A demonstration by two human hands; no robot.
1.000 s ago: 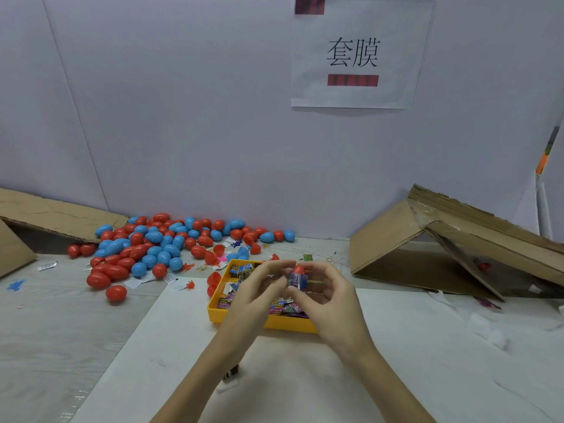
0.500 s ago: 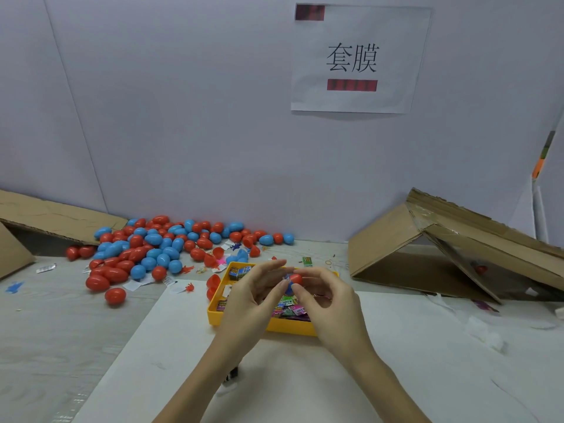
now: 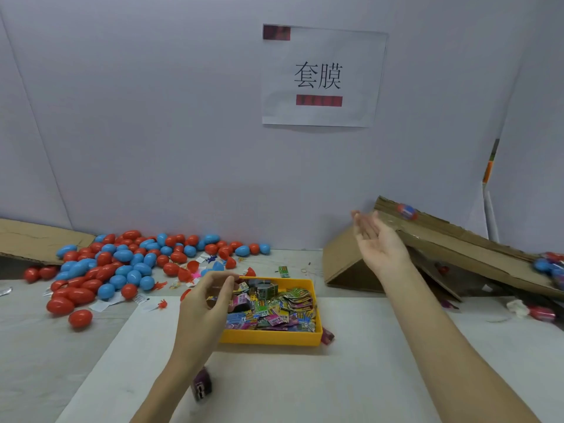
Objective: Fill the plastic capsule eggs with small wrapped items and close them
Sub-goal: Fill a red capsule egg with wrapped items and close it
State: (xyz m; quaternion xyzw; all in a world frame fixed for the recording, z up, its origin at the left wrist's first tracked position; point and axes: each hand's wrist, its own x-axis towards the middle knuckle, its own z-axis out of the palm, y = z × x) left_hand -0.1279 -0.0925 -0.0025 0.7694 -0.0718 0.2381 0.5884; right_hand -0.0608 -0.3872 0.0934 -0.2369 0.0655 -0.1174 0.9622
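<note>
A yellow tray (image 3: 271, 337) in front of me holds a heap of small colourful wrapped packets (image 3: 274, 309). My left hand (image 3: 207, 303) hovers over the tray's left edge, fingers loosely curled, holding nothing that I can see. My right hand (image 3: 377, 242) is raised to the right with straight fingers and an upturned palm, empty. A closed red-and-blue egg (image 3: 406, 211), blurred, is in the air above the cardboard ramp (image 3: 457, 239). Several red and blue eggs (image 3: 122, 264) lie piled at the back left.
Filled eggs (image 3: 549, 267) gather at the low right end of the cardboard ramp. A flat cardboard sheet (image 3: 36, 239) leans at the far left. A purple packet (image 3: 201, 386) lies near my left forearm, another (image 3: 327, 336) beside the tray. A paper sign (image 3: 323, 77) hangs on the wall.
Both hands were together over the tray, closing an egg. My right hand has swung up to the right and let go of the egg, which now flies over the cardboard. My left hand stayed by the tray.
</note>
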